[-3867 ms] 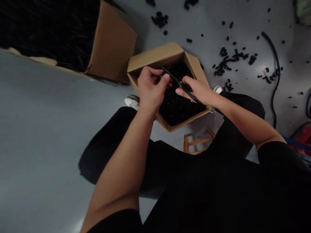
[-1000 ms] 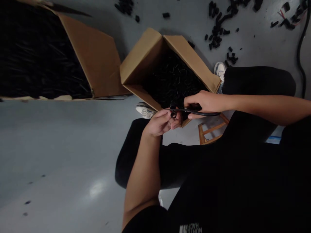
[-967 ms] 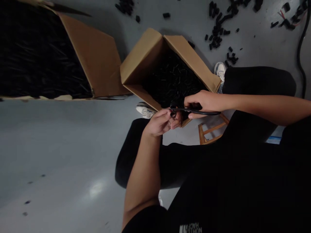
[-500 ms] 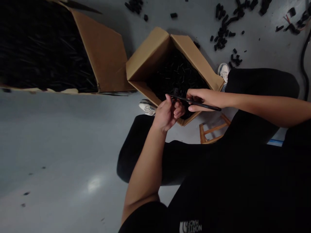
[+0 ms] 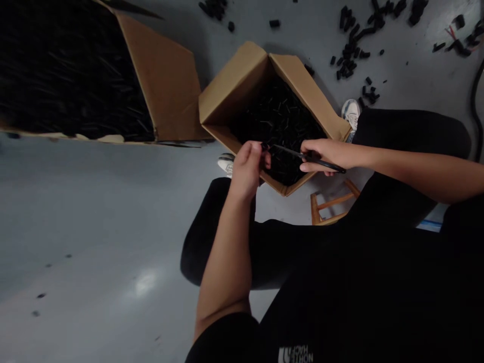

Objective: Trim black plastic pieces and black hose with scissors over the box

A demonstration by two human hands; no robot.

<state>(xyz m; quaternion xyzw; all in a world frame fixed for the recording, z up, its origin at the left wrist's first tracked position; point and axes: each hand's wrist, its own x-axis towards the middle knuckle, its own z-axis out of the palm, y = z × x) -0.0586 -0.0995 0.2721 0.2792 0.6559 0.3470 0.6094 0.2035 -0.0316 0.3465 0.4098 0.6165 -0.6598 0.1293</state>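
My left hand [image 5: 248,164] is closed, its thumb and fingers pinching a small black piece [image 5: 265,146] whose exact kind I cannot make out. In my right hand [image 5: 321,154] is a pair of black-handled scissors [image 5: 289,150], the blades pointing left toward the piece. A short gap shows between the blade tips and my left fingers. Both hands are above an open cardboard box [image 5: 234,83] filled with many short black pieces [image 5: 278,116]. The fingers of my right hand wrap round the scissor handles.
A larger cardboard box [image 5: 166,85] full of black pieces stands at the upper left. Black cut pieces [image 5: 348,60] lie scattered on the grey floor at the upper right. A wooden stool [image 5: 333,201] is below the box, and a black cable [image 5: 477,101] runs along the right edge.
My left hand has moved slightly left, away from the scissors. The ribbed black part near the blades no longer shows, and more of the blades is visible.
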